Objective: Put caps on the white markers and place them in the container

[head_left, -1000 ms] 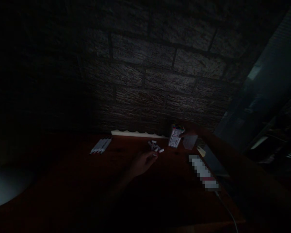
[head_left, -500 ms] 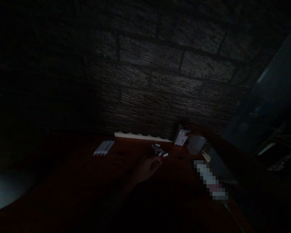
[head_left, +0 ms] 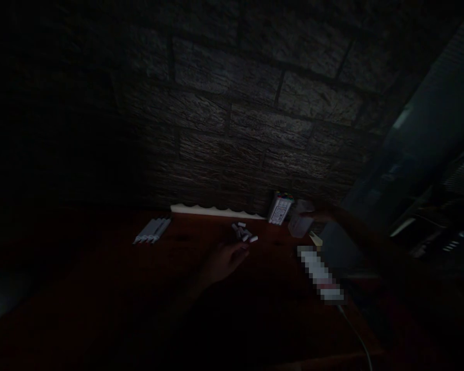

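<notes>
In dim light, the left hand (head_left: 225,258) is sitting just beside some short white cylinders (head_left: 242,225) on the bench (head_left: 112,299), while the right hand (head_left: 320,214) is touching a translucent case (head_left: 299,226). A marker pack (head_left: 280,211) is standing beside that case, and loose markers (head_left: 153,230) are lying side by side, well to the left.

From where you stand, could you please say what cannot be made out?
Head view:
Left hand: darkness hides whether it holds anything.
Right hand: darkness hides whether it grips the translucent box.
Marker pack: print too small to read.
White strip: details pixelated.
Cord: cut off by bottom edge.
</notes>
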Tool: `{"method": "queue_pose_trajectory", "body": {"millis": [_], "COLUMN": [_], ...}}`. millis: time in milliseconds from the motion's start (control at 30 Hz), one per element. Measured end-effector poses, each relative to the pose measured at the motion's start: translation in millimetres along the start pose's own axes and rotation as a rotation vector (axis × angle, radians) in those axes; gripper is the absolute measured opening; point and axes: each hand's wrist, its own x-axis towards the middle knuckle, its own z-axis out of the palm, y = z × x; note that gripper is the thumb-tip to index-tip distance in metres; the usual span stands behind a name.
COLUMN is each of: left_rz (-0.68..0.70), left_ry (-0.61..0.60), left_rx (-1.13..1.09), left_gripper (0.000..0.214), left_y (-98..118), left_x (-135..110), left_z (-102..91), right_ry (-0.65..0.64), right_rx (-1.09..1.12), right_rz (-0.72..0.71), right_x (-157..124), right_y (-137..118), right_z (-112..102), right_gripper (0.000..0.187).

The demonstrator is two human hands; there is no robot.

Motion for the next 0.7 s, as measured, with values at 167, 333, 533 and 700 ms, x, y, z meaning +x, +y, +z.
{"method": "queue_pose_trajectory", "body": {"millis": [167, 333, 533, 700], "left_rz": [-0.001, -0.041, -0.115, -0.218], "left_ry": [0.029, 0.092, 0.008, 0.232], "left_rx": [-0.063, -0.314, -0.663, -0.672], "left_gripper": [0.031, 0.040, 0.051, 0.049], "left_y": [3.0, 13.0, 14.1, -0.3], "left_x": [0.6, 3.8, 5.7, 13.3], "left_z": [-0.4, 0.6, -0.4, -6.7], "right_ry": [-0.296, -0.666, -0.749, -0.123], "right_rx": [0.046, 0.425, 0.618, 0.442], "right_rz": [0.089, 0.054, -0.041, 0.108], "right_x": [-19.8, -40.7, -41.9, -23.1], "right_y": [-23.0, -84.0, -141.1, -95.1], "right_z": [-9.3, -10.8, 22.6, 42.1], "right_gripper": [0.048, 0.065, 0.076, 0.065]}}
